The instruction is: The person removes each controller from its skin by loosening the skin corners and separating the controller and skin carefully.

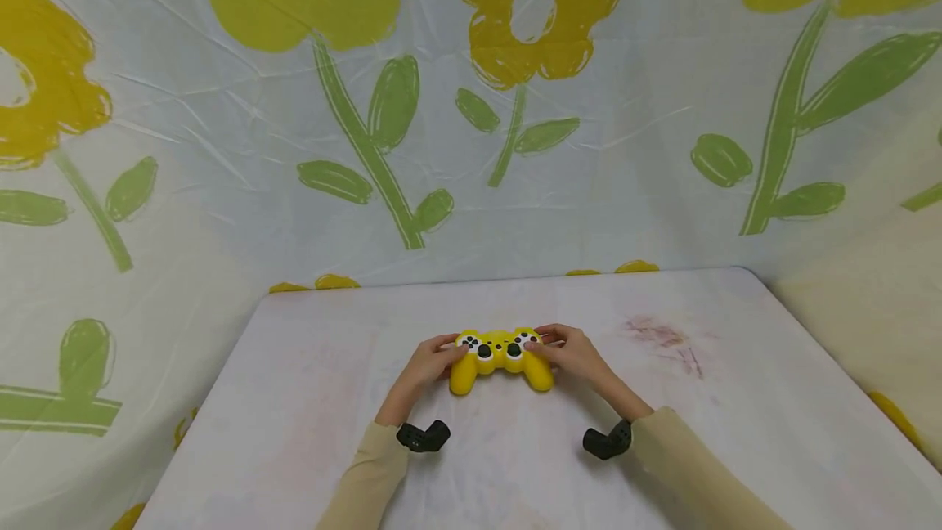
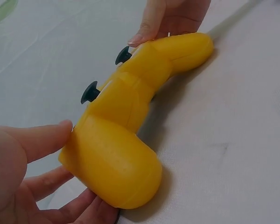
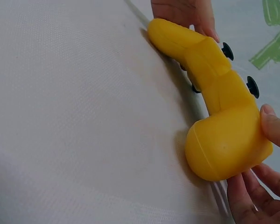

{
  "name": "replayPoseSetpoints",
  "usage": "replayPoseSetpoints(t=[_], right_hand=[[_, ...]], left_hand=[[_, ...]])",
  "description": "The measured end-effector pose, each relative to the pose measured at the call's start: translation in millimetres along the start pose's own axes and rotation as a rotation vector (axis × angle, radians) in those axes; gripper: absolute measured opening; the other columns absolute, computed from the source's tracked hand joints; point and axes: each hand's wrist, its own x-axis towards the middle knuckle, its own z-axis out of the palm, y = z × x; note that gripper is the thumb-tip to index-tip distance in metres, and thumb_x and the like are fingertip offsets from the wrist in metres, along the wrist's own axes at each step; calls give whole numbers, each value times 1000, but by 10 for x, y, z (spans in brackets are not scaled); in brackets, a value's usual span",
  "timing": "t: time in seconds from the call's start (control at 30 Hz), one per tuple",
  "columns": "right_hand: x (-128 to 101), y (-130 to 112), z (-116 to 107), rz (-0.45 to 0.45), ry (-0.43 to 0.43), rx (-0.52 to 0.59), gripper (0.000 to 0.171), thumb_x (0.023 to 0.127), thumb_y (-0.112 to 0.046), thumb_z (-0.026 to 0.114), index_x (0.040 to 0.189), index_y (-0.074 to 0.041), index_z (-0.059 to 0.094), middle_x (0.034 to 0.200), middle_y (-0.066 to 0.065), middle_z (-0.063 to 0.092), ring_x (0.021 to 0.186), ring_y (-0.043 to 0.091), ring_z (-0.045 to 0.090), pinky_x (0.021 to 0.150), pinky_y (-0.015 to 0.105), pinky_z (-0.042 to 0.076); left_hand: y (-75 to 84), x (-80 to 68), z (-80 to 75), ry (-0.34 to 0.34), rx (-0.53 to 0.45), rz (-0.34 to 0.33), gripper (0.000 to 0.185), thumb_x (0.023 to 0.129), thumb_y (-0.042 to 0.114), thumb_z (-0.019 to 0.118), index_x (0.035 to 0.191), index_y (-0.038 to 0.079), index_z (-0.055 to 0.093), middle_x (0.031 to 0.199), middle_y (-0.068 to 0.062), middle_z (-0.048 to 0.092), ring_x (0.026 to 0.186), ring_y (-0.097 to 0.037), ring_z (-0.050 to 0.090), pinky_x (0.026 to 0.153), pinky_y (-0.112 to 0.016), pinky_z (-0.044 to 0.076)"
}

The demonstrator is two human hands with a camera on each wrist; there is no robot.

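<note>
- Controller (image 1: pixel 499 357): yellow, at or just above the table (image 1: pixel 294 399), near its middle and toward the far edge. Contact with the surface: cannot tell. Button face up, both handles toward the person.
- Left hand (image 1: pixel 428 362): grasping the controller's left side, thumb on top, other fingers curled beneath, per left wrist view.
- Right hand (image 1: pixel 576 352): grasping the right side likewise, thumb on top, fingers underneath.
- Sticks (image 1: pixel 484 352): two, black, between the thumbs.
- Each wrist bears a black device (image 1: pixel 424 437), just below a beige sleeve's cuff.
- Reddish stain (image 1: pixel 662 335) on the table, right of the right hand.
- Flower-print cloth (image 1: pixel 589 219) behind the table.
</note>
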Motion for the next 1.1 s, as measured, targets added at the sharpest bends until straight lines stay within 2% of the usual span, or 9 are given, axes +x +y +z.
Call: replayPoseSetpoints(t=[0.17, 0.37, 0.5, 0.67, 0.87, 0.97, 1.1], right_hand=[[29, -15, -15, 54, -33, 18, 60, 86, -38, 70, 129, 2, 56, 119, 19, 60, 91, 21, 59, 70, 27, 55], [12, -3, -35, 78, -44, 19, 62, 86, -41, 70, 131, 1, 56, 121, 20, 59, 94, 23, 58, 73, 26, 55], [4, 7, -55, 86, -29, 8, 61, 87, -42, 69, 130, 0, 57, 120, 19, 60, 94, 22, 59, 74, 26, 55], [4, -27, -45, 86, -24, 3, 58, 88, -39, 68, 128, 1, 57, 119, 19, 59, 95, 24, 58, 73, 27, 55], [0, -47, -1, 89, -45, -3, 57, 88, -38, 68, 128, 1, 57, 120, 19, 59, 95, 23, 58, 74, 27, 54], [-11, -57, 7, 93, -41, -13, 58, 87, -39, 69, 127, 1, 58, 121, 19, 58, 92, 22, 58, 72, 27, 53], [-24, -84, 8, 95, -33, -35, 60, 86, -41, 70, 127, 1, 58, 122, 20, 58, 89, 22, 58, 70, 27, 53]], left_hand=[[24, 5, -9, -12, -10, 5, 54, 94, 34, 62, 139, 8, 50, 132, -19, 58, 104, -21, 60, 87, -33, 53], [20, 36, 57, 39, -8, -7, 51, 91, 34, 66, 134, 8, 56, 125, -18, 62, 98, -20, 61, 79, -28, 53], [-1, 77, 91, 55, -30, 9, 50, 89, 34, 68, 132, 10, 58, 122, -17, 63, 95, -19, 61, 74, -25, 51], [-31, 97, 87, 60, -39, 29, 50, 89, 35, 68, 131, 11, 59, 122, -17, 64, 94, -19, 61, 74, -25, 52], [-80, 40, 55, 91, -23, 27, 49, 87, 37, 70, 129, 13, 61, 120, -16, 64, 94, -19, 61, 77, -27, 54], [-97, 11, 61, 106, -20, 47, 48, 87, 37, 70, 128, 13, 62, 119, -16, 64, 95, -20, 61, 79, -29, 54], [-119, -26, 93, 163, 34, 127, 44, 89, 34, 68, 126, 11, 63, 116, -15, 66, 99, -23, 62, 83, -35, 54]])
